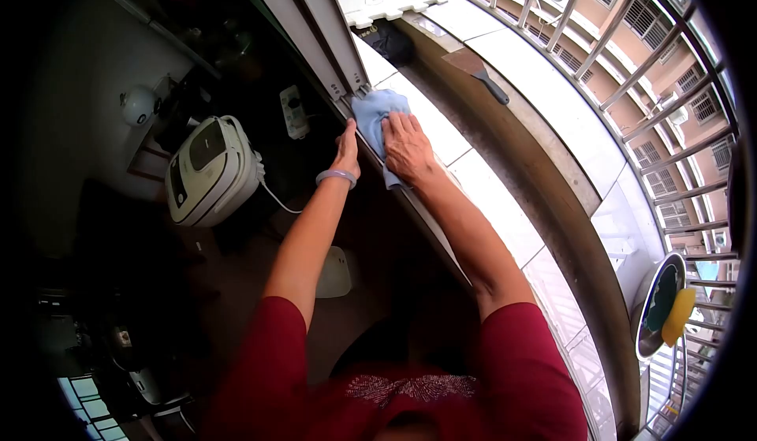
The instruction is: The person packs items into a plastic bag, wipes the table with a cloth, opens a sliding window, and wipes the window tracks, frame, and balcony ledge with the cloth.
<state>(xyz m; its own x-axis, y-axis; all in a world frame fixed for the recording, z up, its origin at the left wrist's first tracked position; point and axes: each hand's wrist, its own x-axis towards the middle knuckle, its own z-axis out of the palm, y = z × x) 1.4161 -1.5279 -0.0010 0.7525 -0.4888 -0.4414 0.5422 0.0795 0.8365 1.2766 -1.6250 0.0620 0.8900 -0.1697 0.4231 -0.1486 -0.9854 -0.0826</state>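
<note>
A light blue cloth (377, 106) lies bunched on the window track, against the foot of the pale sliding frame (315, 31). My right hand (408, 151) presses on the cloth with its fingers bent over it, and one end of the cloth hangs over the inner edge of the sill. Just left of it, my left hand (347, 151) rests along the inner edge of the track. Its fingers point forward, stretched out, with nothing visible in them. A pale bangle (337, 177) circles that wrist.
Outside lie a white tiled ledge (493, 192), a scraper (481, 76) with a dark handle, and a metal basin (651, 303) with a yellow sponge (679, 317) on its rim. Metal bars (631, 125) fence the right side. A rice cooker (213, 171) and a power strip (294, 113) stand indoors.
</note>
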